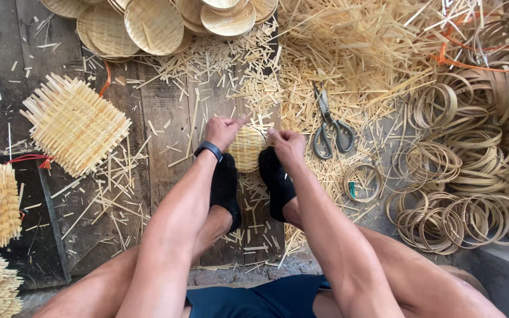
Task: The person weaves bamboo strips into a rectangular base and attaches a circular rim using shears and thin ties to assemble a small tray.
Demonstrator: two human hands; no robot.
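Weathered plank floor (166, 112) underfoot, littered with bamboo offcuts (231, 65). Feet in black socks (225, 185) pin small woven bamboo basket (247, 147) between them. My left hand (222, 131) fisted tight on basket's left rim, right hand (287, 144) clenched on right rim. Scissors (328, 126) just right of right hand. Bamboo hoops (472, 206) heaped further right. Square woven mat (75, 125) off left. Finished round trays (154, 23) stacked far ahead.
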